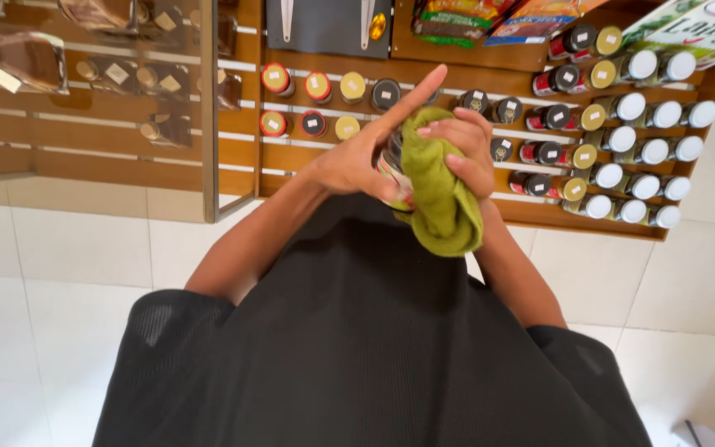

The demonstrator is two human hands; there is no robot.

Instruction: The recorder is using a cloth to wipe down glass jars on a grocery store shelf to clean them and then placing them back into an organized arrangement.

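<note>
Wooden shelving [308, 157] fills the upper half of the frame, seen from above, over pale floor tiles [59, 273] at lower left and right. Rows of small jars sit lid-up on the shelves: red, yellow and black lids [318, 86] at upper centre, white lids [654, 113] stacked in ranks at upper right. Glass-fronted case [84, 83] at upper left, bottles inside, too reflective to read further. Flat packets [490, 21] lie along the top edge.

Centre of frame: the person's left hand [357, 161] grips a small jar [392, 170], held up at chest height against the black ribbed shirt [374, 331]. Fingers wrap the jar body; index finger sticks straight out toward upper right, clear of the cloth. Grip looks set to steady the jar while the other hand works on it.

Right hand [463, 149] is closed over a green cloth [440, 199], pressing it onto the jar's right side and top. Cloth drapes below the hand, loose end hanging toward centre. Most of the jar is hidden under it; only a strip of glass and label shows.

Both forearms angle inward, elbows out, wrists meeting at the jar.
</note>
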